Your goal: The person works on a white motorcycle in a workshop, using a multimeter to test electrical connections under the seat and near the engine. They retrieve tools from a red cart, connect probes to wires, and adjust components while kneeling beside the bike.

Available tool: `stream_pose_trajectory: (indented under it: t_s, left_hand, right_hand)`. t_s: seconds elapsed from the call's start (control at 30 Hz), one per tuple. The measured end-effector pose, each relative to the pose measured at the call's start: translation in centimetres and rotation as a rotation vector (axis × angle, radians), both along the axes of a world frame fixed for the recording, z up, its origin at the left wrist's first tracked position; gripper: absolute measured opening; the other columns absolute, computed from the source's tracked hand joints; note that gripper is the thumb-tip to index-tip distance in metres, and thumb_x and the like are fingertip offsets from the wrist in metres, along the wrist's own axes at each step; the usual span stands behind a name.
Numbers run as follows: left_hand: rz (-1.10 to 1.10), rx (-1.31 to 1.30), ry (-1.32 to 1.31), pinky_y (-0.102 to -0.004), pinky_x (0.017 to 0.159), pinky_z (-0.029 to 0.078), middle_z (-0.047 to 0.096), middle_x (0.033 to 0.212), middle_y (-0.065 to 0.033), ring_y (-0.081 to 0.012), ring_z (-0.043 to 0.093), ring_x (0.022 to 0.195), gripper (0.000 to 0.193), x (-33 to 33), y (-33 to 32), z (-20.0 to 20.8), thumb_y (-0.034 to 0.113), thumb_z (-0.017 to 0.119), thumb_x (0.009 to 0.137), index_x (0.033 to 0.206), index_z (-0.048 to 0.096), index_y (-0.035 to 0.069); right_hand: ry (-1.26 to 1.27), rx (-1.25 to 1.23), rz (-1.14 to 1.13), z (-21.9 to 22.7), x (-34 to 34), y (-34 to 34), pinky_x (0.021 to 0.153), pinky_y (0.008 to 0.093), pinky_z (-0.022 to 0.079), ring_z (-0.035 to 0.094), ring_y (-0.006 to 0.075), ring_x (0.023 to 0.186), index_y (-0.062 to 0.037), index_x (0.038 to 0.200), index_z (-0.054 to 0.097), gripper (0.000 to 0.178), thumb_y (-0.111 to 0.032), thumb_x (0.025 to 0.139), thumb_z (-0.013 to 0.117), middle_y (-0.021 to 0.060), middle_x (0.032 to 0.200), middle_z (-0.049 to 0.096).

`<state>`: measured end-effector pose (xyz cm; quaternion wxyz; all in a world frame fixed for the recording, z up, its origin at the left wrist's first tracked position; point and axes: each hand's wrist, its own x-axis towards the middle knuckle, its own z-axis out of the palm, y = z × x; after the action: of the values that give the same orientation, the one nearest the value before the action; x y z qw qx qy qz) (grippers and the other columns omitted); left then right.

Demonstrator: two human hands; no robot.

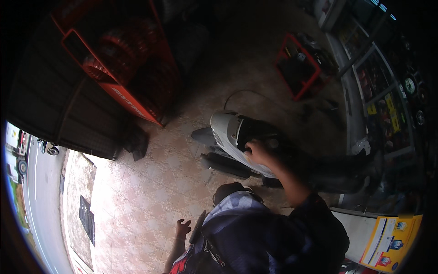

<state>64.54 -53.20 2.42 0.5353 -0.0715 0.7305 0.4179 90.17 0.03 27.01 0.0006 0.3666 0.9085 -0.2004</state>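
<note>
My right arm reaches out over a white and black scooter (pixel 228 132). My right hand (pixel 259 153) is at the dark upper part of its rear body, beside the white side panel. Its fingers are curled, and what they hold, if anything, cannot be made out. Close to that hand is a small round part (pixel 273 143) on the scooter. My left hand (pixel 183 228) hangs at my left side above the tiled floor, its fingers loosely apart with nothing in them. The scooter's dark rear wheel (pixel 204 135) and black muffler (pixel 226 165) point left.
An orange rack (pixel 130 102) with tyres stands at the far left. On the far right is a red-framed stand (pixel 297 68) holding items I cannot make out. Glass display cases (pixel 378 86) line the right side. A yellow and white panel (pixel 393 242) is near right; a road (pixel 43 196) lies left.
</note>
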Motion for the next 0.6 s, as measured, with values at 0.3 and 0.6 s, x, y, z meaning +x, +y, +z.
stream_pose_trajectory:
  t_s: [0.3,0.6]
  left_hand:
    - [0.078,-0.133,-0.012,-0.0316,0.051,0.048,0.063,0.090,-0.0130,-0.0180,0.059,0.061,0.067,-8.0,-2.3,-0.3,0.015,0.077,0.087,0.141,0.039,0.004]
    - [-0.007,-0.169,0.022,-0.0321,0.051,0.049,0.064,0.092,-0.0152,-0.0190,0.059,0.060,0.064,-27.2,8.9,-1.2,0.012,0.074,0.088,0.141,0.039,0.007]
  right_hand:
    - [0.140,-0.071,0.121,2.8,-14.8,2.4,0.087,0.0463,0.054,0.066,0.0354,0.101,-0.0045,0.107,0.067,0.031,-0.031,0.092,0.066,0.0170,0.106,0.067]
    - [0.033,-0.259,0.358,-6.8,-38.3,12.0,0.086,0.0477,0.055,0.067,0.0360,0.102,-0.0033,0.107,0.067,0.037,-0.035,0.088,0.068,0.0185,0.107,0.068]
